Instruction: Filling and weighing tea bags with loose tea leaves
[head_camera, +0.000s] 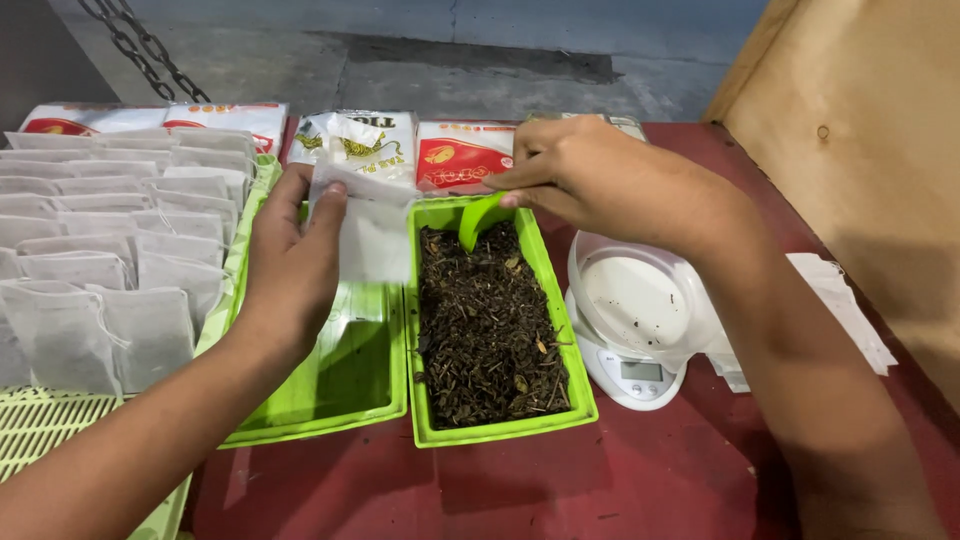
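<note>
Standing on a dark red bench (560, 480) before a grey concrete floor and a wooden board, two green trays lie side by side: the right tray (578, 390) is full of dark dried leaves (487, 330), the left tray (350, 385) is almost bare, and a white scale (632, 330) with a clear bowl stands just to the right. The right hand (590, 175) has its fingers (520, 185) closed on a green scoop (478, 218) whose tip touches the leaves at the far end, while the left hand (292, 260) pinches a white filter bag (368, 235) between thumb and fingers, over the left tray, just beside the scoop.
</note>
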